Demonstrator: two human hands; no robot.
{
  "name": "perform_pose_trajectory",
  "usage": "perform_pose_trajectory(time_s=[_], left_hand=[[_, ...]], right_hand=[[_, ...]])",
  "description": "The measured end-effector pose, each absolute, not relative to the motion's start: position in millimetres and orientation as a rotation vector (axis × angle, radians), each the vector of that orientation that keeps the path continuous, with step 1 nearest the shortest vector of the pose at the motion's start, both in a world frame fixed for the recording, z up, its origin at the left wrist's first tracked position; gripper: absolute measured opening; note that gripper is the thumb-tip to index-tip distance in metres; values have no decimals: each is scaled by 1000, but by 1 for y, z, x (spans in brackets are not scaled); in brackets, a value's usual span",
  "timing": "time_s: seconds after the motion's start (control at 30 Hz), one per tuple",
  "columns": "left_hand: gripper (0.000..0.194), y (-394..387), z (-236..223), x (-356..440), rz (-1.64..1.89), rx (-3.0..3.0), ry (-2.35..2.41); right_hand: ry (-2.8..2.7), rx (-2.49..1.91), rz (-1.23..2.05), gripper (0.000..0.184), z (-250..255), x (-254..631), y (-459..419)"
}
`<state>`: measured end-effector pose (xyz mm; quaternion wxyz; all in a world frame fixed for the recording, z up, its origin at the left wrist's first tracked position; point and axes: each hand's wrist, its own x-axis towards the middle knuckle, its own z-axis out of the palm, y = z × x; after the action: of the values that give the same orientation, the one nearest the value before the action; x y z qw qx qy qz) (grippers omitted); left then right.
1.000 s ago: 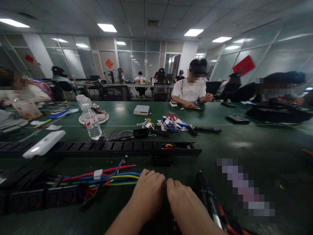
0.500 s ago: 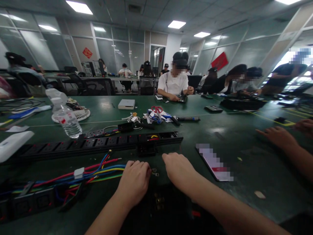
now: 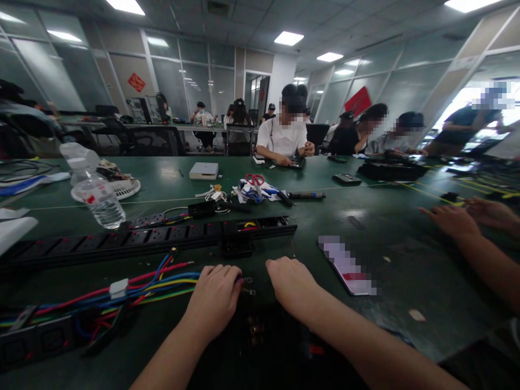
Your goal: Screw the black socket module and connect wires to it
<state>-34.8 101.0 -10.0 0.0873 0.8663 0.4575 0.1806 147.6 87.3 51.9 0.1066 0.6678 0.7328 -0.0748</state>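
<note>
My left hand (image 3: 214, 299) rests knuckles-up on the green table (image 3: 390, 216), fingers curled over the ends of a coloured wire bundle (image 3: 146, 284); a small ring terminal (image 3: 246, 280) sticks out beside its fingertips. My right hand (image 3: 291, 283) lies a little to the right, fingers bent down onto a dark black part (image 3: 260, 336) in front of me. What either hand grips is hidden under the fingers. A long black power strip (image 3: 162, 238) lies just beyond both hands.
A water bottle (image 3: 97, 197) stands at the left, with a white fan (image 3: 122, 188) behind it. Scissors (image 3: 254, 179), a white box (image 3: 203, 170) and a card (image 3: 345, 265) lie further out. Another person's hands (image 3: 455, 222) reach in from the right. Several people sit opposite.
The view has swung right and down. My two hands, pressed together a second ago, have parted, the right one moving rightward. Another person's hands have come into view at the right.
</note>
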Motion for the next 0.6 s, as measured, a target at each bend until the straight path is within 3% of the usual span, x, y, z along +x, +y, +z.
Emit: perform_pose_trajectory(time_s=[0.1,0.3,0.57,0.6], left_hand=[[19,102,-11,-34,517,2581,1361],[22,105,-15,-34,473,2575,1354],[22,107,-17,-39,503,2543,1281],[22,107,-16,-40,496,2548,1264]], right_hand=[[2243,2057,-255,11,58,153,70],[2498,2085,-443,27,56,155,25],[2663,1911,-256,19,40,141,21],[2654,1913,-247,26,41,140,20]])
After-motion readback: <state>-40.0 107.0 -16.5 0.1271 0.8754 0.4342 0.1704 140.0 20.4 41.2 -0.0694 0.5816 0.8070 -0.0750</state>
